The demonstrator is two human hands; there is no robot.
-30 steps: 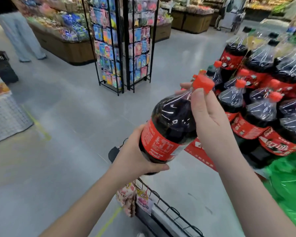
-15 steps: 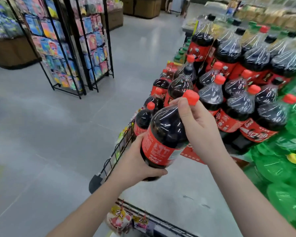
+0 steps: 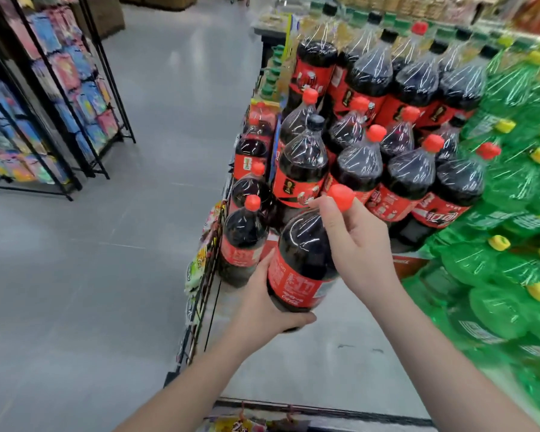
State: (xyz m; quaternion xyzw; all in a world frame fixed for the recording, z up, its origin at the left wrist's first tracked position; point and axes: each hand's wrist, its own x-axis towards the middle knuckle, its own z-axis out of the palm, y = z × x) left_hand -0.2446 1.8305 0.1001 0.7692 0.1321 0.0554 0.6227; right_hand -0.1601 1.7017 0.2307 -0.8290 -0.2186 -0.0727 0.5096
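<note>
My left fingers [image 3: 293, 320] curl under the base of the tilted cola bottle [image 3: 303, 254], my right fingers [image 3: 331, 219] wrap its neck just below the red cap [image 3: 341, 198]; beyond them stand stacked colas [image 3: 359, 165], green bottles [image 3: 496, 307] off to their right

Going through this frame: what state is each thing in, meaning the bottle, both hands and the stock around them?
held cola bottle, full, tilted, carried in both hands.
red cap, screwed on.
left hand, cups the bottle's base.
right hand, grips the neck under the cap.
stacked cola bottles, capped, plastic-wrapped.
green bottles, capped, wrapped.
</note>
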